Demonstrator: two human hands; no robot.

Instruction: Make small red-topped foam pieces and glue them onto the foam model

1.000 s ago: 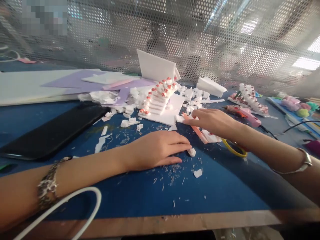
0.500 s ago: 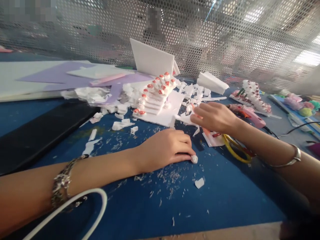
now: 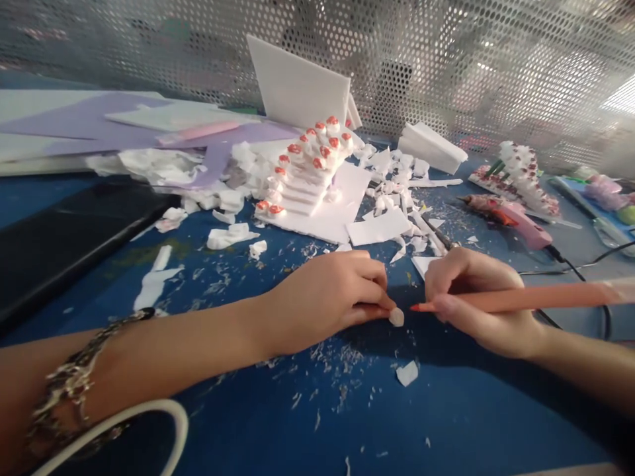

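My left hand (image 3: 330,294) rests on the blue table (image 3: 238,410) with its fingers curled, and its fingertips pinch a small white foam bit (image 3: 396,317). My right hand (image 3: 476,301) grips a long orange stick-shaped tool (image 3: 536,297) like a pen. The tool's red tip points at the foam bit from the right, a short gap away. Behind the hands stands a white foam stepped model (image 3: 307,175) topped with small red-capped pieces.
White foam scraps (image 3: 397,192) and crumbs litter the table. A black flat slab (image 3: 64,241) lies at left, purple and white sheets (image 3: 99,125) behind it. A pink glue gun (image 3: 516,215) with cable lies at right. A perforated metal screen (image 3: 446,66) closes the back.
My right hand picked up the orange tool from the scrap pile and brought it down beside my left hand. My left fingers curled onto the foam bit. The view shifted closer.
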